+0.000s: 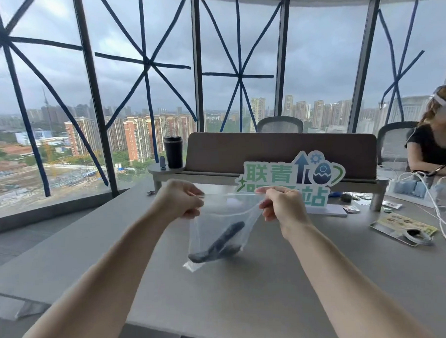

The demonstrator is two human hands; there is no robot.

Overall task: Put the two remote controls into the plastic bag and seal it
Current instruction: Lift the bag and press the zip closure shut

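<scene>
Beneath both hands, a grey matte desk [260, 282] is seen, smooth and flat, carrying the work. Beyond the right hand a green-and-white cut-out sign [291, 176] stands upright on the desk; a dark lidded cup [173, 151] is set on a small raised shelf well beyond the left hand.

Between the hands, a clear plastic bag [219, 235] is held up by its mouth, thin, glossy and creased, its lower corner hanging just above or on the desk; contact cannot be confirmed. The left hand [182, 201] is clenched on the left end of the bag's top edge, and the right hand [282, 207] is clenched on the right end, so the mouth strip is stretched roughly level between them. Whether the strip is already pressed closed cannot be told.

Below and between the hands, inside the bag, dark remote controls [221, 243] are seen as slim, rigid, elongated shapes. One long axis runs diagonally, its upper end toward the right hand and its lower end toward the bag's bottom corner under the left hand. A second dark form lies across the bottom; the two are not cleanly separable through the film.

Loading is judged complete and sealing the step in hand. The closure lies directly between the two grips, equally near each hand.
</scene>
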